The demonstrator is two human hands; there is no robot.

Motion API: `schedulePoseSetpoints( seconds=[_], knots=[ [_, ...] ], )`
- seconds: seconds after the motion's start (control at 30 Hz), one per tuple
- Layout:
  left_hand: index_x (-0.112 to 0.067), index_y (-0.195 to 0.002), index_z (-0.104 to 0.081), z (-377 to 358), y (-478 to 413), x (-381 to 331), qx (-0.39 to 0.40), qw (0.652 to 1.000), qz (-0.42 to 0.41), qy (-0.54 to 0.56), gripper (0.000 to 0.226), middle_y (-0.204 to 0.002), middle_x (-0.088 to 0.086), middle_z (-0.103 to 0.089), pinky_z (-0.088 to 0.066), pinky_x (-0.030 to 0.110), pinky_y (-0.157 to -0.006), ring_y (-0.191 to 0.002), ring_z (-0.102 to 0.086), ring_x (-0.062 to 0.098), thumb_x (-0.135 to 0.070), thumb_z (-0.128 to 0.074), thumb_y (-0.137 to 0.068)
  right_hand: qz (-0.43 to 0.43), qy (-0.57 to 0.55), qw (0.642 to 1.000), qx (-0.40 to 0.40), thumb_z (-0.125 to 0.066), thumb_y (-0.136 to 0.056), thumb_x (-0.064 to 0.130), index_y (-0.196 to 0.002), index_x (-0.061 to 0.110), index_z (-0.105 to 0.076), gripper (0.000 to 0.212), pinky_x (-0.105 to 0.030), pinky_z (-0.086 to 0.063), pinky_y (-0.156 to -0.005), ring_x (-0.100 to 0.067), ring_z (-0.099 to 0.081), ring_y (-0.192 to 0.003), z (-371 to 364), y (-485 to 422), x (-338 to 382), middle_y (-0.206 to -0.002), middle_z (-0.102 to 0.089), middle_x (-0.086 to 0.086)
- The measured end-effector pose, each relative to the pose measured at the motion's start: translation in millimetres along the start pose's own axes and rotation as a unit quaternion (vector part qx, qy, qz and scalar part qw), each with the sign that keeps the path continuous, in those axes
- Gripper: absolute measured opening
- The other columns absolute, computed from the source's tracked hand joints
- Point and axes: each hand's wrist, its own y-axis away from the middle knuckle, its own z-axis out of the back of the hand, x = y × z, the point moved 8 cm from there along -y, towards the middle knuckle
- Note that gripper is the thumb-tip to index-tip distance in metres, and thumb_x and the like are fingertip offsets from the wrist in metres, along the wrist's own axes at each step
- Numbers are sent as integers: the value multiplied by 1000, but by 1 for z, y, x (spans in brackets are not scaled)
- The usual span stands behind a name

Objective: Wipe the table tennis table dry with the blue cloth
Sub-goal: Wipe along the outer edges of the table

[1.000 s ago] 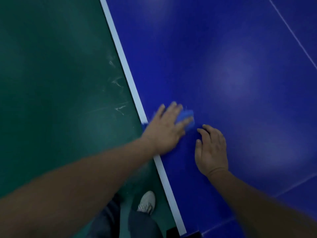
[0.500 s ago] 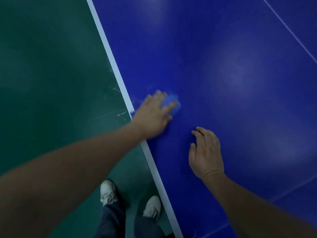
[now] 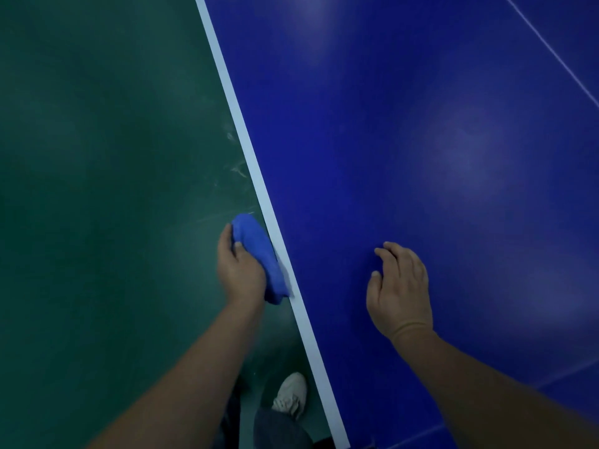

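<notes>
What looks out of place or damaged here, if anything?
The blue cloth, gripped by the left hand, is at the table's white edge, mostly over the green floor, not on the top. Pale scuff marks show on the floor beside that edge. No spill is visible.

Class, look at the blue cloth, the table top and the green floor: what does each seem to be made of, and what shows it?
Blue cloth: soft matt fabric, perhaps microfibre; it bunches in the left hand.
Table top: hard smooth board, painted blue with a slight sheen; soft light patches show.
Green floor: probably matt sports flooring; pale scuff marks.
</notes>
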Motion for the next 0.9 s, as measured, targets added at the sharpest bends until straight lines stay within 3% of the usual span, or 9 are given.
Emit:
schedulePoseSetpoints(
  seconds=[0.1, 0.2, 0.33, 0.4, 0.47, 0.63, 0.7, 0.8, 0.9],
  knots=[
    [-30, -147, -47, 9, 46, 25, 48, 998, -16, -31, 42, -140, -5, -55, -43, 32, -109, -123, -55, 13, -20, -38, -108, 6, 1, 1000, -2, -31, -94, 30, -134, 8, -55, 51, -50, -29, -119, -27, -39, -136, 0, -1, 0, -142, -48, -6],
    [-35, -154, -33, 2, 82, 60, 123, 986, -18, -112, 49, -136, -3, -44, -40, 36, -108, -120, -50, 13, -45, -32, -106, 9, -3, 1000, -7, -31, -94, 30, -133, 7, -56, 52, -48, -28, -119, -28, -39, -136, 3, 0, 2, -141, -49, -8],
    [-40, -154, -21, 1, 133, 111, 264, 958, 28, -106, 69, -148, -8, -44, -37, 36, -115, -133, -47, 10, -73, -31, -95, 13, -3, 1000, -12, -30, -94, 30, -134, 6, -55, 53, -48, -27, -119, -28, -38, -136, 5, 1, 2, -142, -48, -9],
    [-38, -157, -2, 7, 166, 138, 354, 919, 111, -131, 65, -158, -9, -32, -29, 12, -110, -137, -39, 6, -62, -25, -101, 15, 1, 1000, -8, -30, -95, 30, -135, 5, -55, 53, -49, -28, -119, -28, -38, -137, 4, 1, 2, -143, -48, -9],
    [-30, -156, 16, 10, 193, 145, 417, 880, 178, -144, 62, -156, -14, -20, -25, -7, -88, -131, -31, 2, -46, -18, -106, 18, 5, 1000, -8, -30, -95, 30, -135, 5, -55, 53, -49, -29, -119, -28, -39, -137, 5, 1, 3, -143, -48, -9],
    [-42, -156, 9, 0, 186, 119, 326, 921, 213, -31, 64, -162, -8, -16, -19, 17, -108, -147, -26, 17, -55, -21, -101, 19, 5, 1000, -13, -36, -96, 24, -135, 4, -54, 48, -50, -28, -119, -29, -38, -138, 4, 0, 3, -143, -47, -10],
    [-43, -153, 10, -4, 170, 98, 274, 944, 181, 29, 58, -159, -10, -17, -20, 12, -108, -143, -26, 12, -43, -24, -107, 17, 4, 1000, -13, -36, -96, 23, -135, 4, -54, 47, -50, -27, -119, -28, -37, -138, 4, 0, 2, -144, -47, -10],
    [-42, -150, 10, -4, 160, 89, 248, 957, 139, 62, 56, -150, -16, -19, -29, -4, -87, -129, -30, 2, -30, -27, -109, 21, 7, 1000, -15, -36, -95, 22, -135, 3, -54, 47, -51, -29, -118, -30, -37, -137, 2, 1, 4, -143, -48, -12],
    [-45, -143, 12, 2, 189, 117, 293, 944, 143, 44, 54, -149, -15, -12, -26, 1, -96, -133, -27, 4, -30, -27, -109, 27, 30, 999, -15, -33, -96, 26, -134, 1, -55, 50, -55, -31, -116, -33, -38, -135, 3, 1, 4, -142, -47, -15]
  ],
)
